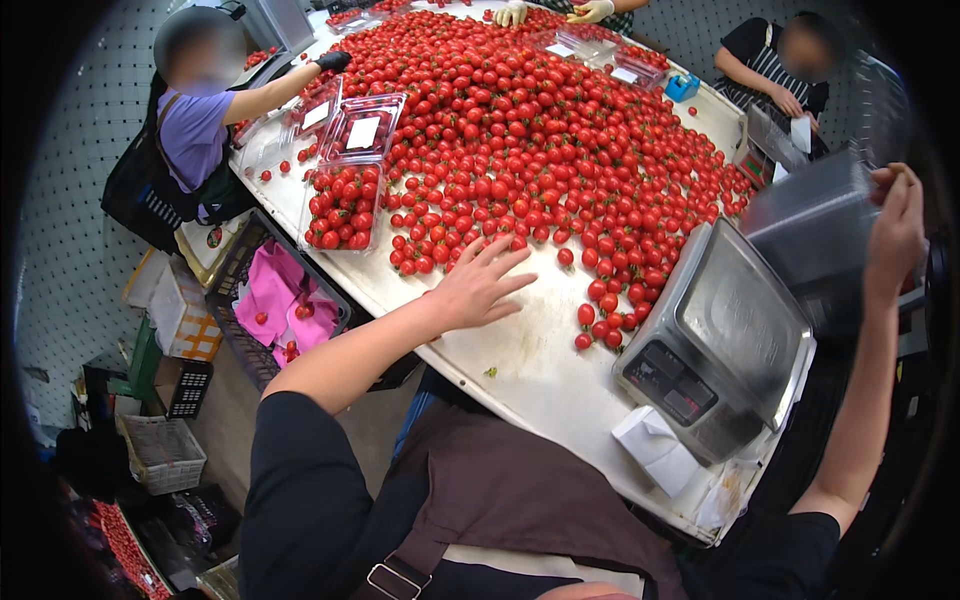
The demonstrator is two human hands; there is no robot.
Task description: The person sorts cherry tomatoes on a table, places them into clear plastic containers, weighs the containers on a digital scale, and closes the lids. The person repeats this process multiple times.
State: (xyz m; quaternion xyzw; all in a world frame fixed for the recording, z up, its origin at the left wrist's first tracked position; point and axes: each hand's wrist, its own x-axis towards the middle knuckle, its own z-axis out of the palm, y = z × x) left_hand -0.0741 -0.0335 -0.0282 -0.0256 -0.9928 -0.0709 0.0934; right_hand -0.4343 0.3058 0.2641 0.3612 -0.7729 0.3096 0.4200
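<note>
A large heap of cherry tomatoes (517, 112) covers much of the white table (547, 405). My left hand (480, 289), fingers apart and holding nothing visible, is over the table at the heap's near edge. My right hand (896, 217) is raised at the far right, beside a stack of clear plastic clamshell boxes (810, 217); whether its fingers grip a box cannot be told. Between my hands a digital scale (742, 300) with a steel pan sits at the table's right edge. Left of the heap, an open clamshell box (341, 206) is filled with tomatoes.
A co-worker's black-gloved hand (334, 61) reaches into the heap at upper left. Other gloved hands (510, 13) are at the far side. White paper (656, 450) lies by the scale. A dark crate (259, 330) stands left below the table; a blue tape dispenser (682, 87) is far right.
</note>
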